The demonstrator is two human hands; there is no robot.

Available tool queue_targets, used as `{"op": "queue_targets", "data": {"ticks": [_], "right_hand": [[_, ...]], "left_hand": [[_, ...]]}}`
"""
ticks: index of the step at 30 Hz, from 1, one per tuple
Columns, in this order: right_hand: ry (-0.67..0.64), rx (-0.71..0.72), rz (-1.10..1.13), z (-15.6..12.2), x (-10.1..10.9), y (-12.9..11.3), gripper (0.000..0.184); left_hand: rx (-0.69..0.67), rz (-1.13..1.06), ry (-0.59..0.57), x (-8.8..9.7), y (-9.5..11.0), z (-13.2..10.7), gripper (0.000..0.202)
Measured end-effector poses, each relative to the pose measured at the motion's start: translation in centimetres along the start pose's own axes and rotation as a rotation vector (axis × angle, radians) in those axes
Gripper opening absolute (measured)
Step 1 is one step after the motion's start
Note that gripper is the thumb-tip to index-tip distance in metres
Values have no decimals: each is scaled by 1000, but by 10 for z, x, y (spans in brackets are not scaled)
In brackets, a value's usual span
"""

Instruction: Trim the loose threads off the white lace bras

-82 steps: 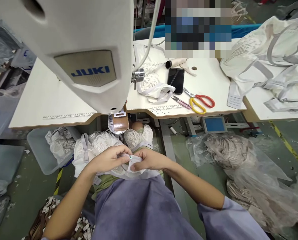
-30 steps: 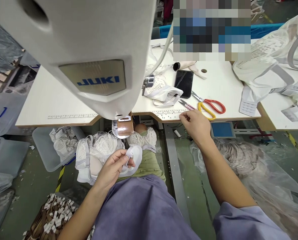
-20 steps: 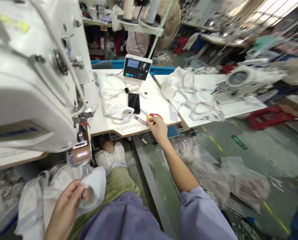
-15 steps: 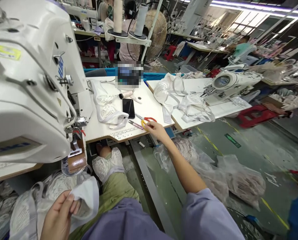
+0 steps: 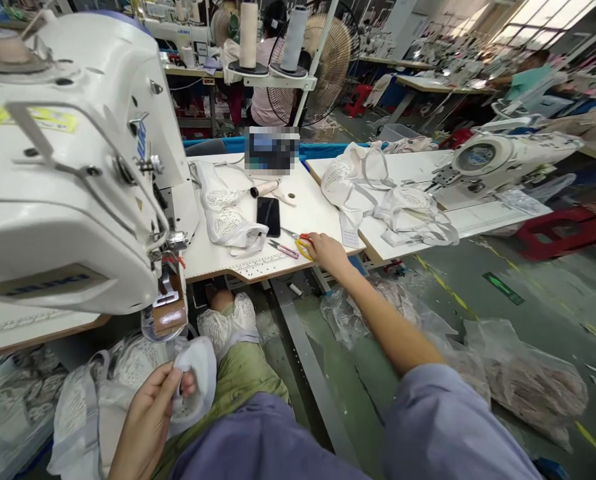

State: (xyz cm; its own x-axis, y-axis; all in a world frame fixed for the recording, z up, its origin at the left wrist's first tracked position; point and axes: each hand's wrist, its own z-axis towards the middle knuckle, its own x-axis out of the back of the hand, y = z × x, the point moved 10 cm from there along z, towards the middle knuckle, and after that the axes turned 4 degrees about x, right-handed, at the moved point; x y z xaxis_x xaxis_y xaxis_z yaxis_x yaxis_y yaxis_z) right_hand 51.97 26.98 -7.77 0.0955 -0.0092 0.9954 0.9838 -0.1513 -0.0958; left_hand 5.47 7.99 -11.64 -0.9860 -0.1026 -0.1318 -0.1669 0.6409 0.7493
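My left hand (image 5: 151, 417), low on the left, pinches the edge of a white lace bra (image 5: 198, 383); the rest of it drapes over my lap and to the left. At the table's front edge, my right hand (image 5: 328, 255) is closed on the handles of scissors (image 5: 304, 245) with red and yellow grips. Their blades point left and still lie on the tabletop; my fingers partly cover the red grip. Just left of the scissors lie pink-handled thread snips (image 5: 284, 249). A black phone (image 5: 269, 217) is behind them.
A white sewing machine (image 5: 78, 167) looms at left, its arm above my left hand. Another bra (image 5: 223, 213) lies on the table (image 5: 308, 200), and more bras (image 5: 408, 210) by a second machine (image 5: 498, 160). Bagged pieces (image 5: 533, 380) sit on the floor at right.
My right hand has shifted from the yellow grip to close over the scissors' red and yellow handles. My left hand keeps hold of the bra edge. The view has turned slightly left.
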Motion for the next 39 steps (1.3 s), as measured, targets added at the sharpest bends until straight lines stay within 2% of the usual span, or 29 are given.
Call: {"op": "queue_targets", "data": {"ticks": [2,5,7,9,11,13,16,18,21,32,39], "right_hand": [[-34,-14,-7,-15,6,6,31],[-20,-43,35,-59,13,27,36],[124,-90,293,-97,21,43,39],[145,-23,637,-138,18,33,51],[19,135,810,-180,12,-14,58],[-157,352,831,-220,8,-85,64],[-243,608,861,-253,14,-176,80],[-249,689,876,-258,15,-211,85],[-272,733,863,-256,9,-232,85],[-309,726,878,-248,9,-239,78],[-305,645,976,-237,2,-243,74]], "left_hand": [[10,-66,10,-5,2,-3,53],[-11,-153,9,-7,3,-8,50],[-36,-183,-9,-7,3,-9,46],[-60,-189,-25,-7,2,-10,43],[-73,-168,-24,-7,0,-12,42],[-84,-144,-11,-7,-2,-14,42],[-108,-111,2,-8,-2,-18,41],[-137,-67,4,-7,-1,-21,38],[-206,12,-22,-7,5,-26,31],[-235,103,-28,-3,5,-29,26],[-384,288,-30,-12,24,-34,21]]}}
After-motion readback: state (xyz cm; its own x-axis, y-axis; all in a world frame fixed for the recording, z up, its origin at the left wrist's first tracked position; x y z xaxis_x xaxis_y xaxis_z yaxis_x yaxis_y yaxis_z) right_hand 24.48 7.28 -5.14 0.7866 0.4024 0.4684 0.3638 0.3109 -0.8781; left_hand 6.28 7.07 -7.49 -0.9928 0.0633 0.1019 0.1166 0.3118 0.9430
